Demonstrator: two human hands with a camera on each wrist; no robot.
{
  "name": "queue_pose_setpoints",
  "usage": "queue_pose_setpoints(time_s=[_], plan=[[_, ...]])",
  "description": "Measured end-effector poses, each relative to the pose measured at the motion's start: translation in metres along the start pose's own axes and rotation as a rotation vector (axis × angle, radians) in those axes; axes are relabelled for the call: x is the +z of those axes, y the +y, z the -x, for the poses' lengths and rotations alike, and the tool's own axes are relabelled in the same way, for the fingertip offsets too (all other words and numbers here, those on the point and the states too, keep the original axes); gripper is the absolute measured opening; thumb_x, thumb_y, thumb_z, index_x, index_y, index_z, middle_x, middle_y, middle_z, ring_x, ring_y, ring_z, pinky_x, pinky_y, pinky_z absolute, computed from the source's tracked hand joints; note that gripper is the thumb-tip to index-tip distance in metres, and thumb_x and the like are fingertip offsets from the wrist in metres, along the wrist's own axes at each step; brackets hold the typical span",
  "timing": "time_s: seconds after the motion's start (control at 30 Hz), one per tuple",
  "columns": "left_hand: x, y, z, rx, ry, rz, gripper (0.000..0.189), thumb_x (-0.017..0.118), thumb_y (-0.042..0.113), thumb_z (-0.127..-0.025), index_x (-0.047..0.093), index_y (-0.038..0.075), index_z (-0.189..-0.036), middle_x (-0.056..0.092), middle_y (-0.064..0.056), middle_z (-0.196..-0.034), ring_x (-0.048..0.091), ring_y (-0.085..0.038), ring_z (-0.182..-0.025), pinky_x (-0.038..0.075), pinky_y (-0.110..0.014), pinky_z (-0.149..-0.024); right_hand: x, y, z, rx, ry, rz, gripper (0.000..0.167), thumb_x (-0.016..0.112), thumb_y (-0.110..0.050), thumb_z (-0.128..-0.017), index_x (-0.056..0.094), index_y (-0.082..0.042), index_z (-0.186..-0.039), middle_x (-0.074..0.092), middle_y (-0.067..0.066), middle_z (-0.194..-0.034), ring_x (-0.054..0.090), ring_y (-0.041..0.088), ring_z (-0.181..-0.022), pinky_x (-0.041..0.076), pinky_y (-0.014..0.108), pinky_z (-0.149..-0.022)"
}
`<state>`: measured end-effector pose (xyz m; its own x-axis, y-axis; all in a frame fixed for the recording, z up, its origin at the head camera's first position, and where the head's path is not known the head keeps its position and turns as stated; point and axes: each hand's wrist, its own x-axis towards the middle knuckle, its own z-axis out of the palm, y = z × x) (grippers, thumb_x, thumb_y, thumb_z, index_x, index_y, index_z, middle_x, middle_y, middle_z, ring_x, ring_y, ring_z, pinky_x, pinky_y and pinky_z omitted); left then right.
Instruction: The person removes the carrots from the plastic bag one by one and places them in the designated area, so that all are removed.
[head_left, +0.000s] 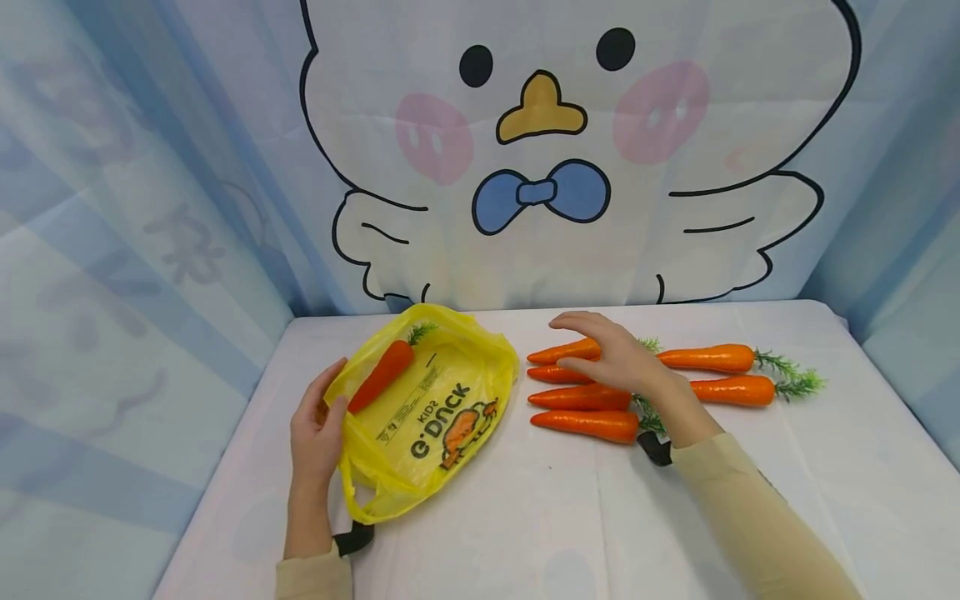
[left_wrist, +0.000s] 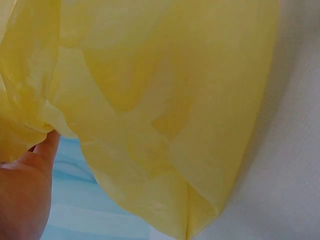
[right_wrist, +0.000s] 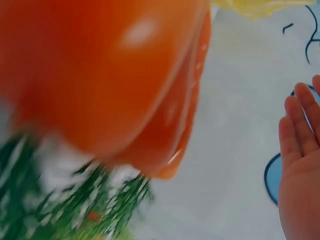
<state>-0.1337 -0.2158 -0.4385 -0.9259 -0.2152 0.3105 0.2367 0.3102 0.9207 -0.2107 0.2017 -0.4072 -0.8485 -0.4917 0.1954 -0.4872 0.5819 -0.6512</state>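
A yellow plastic bag (head_left: 457, 358) with printed letters lies on the table, and one carrot (head_left: 384, 377) with a green top shows at its upper left, in the bag's mouth or on it; I cannot tell which. My left hand (head_left: 317, 429) grips the bag's left edge, thumb in front and fingers partly hidden behind the plastic. In the left wrist view the yellow film (left_wrist: 165, 100) fills most of the picture. My right hand (head_left: 618, 354) is over a row of several carrots (head_left: 585, 423), fingers extended. Nothing is held by those fingers (right_wrist: 300, 132) in the right wrist view.
Two more carrots, an upper one (head_left: 708, 358) and a lower one (head_left: 735, 390), lie to the right of the row with green tops pointing right. A white cloth covers the table (head_left: 525, 533). Behind it hangs a curtain (head_left: 540, 258) with a cartoon bird.
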Motion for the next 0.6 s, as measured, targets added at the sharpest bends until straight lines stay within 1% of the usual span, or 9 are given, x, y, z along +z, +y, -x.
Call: queue_pose_setpoints(time_s=[0.07, 0.3, 0.43, 0.6], plan=[[0.0, 0.001, 0.0, -0.01, -0.001, -0.007, 0.047, 0.047, -0.003, -0.101, 0.055, 0.011, -0.145, 0.052, 0.0, -0.147, 0.045, -0.014, -0.133, 0.039, -0.012, -0.102, 0.005, -0.006, -0.008, -0.022, -0.008, -0.006, 0.054, 0.074, -0.018, -0.093, 0.056, -0.012, -0.143, 0.049, 0.007, -0.149, 0.04, 0.031, -0.139, 0.035, 0.057, -0.112], [-0.002, 0.001, -0.001, -0.055, 0.012, -0.038, 0.044, 0.038, 0.006, -0.105, 0.058, 0.015, -0.144, 0.053, 0.003, -0.146, 0.045, -0.014, -0.135, 0.037, -0.016, -0.106, 0.028, -0.025, -0.031, -0.155, -0.011, -0.041, 0.053, 0.076, -0.018, -0.091, 0.058, -0.008, -0.14, 0.054, 0.009, -0.145, 0.043, 0.03, -0.137, 0.035, 0.054, -0.112], [-0.003, 0.001, -0.002, -0.045, 0.019, -0.049, 0.042, 0.037, 0.01, -0.107, 0.06, 0.015, -0.143, 0.055, 0.002, -0.145, 0.046, -0.014, -0.135, 0.037, -0.018, -0.108, 0.042, -0.034, -0.039, -0.177, -0.033, -0.07, 0.053, 0.076, -0.019, -0.092, 0.058, -0.006, -0.14, 0.054, 0.008, -0.144, 0.043, 0.029, -0.137, 0.035, 0.052, -0.112], [-0.003, 0.0, -0.003, -0.037, 0.028, -0.052, 0.042, 0.036, 0.013, -0.108, 0.06, 0.016, -0.142, 0.056, 0.003, -0.145, 0.047, -0.013, -0.135, 0.036, -0.018, -0.108, 0.056, -0.041, -0.046, -0.181, -0.061, -0.095, 0.052, 0.075, -0.019, -0.093, 0.058, -0.007, -0.141, 0.054, 0.006, -0.145, 0.044, 0.026, -0.137, 0.036, 0.047, -0.113]])
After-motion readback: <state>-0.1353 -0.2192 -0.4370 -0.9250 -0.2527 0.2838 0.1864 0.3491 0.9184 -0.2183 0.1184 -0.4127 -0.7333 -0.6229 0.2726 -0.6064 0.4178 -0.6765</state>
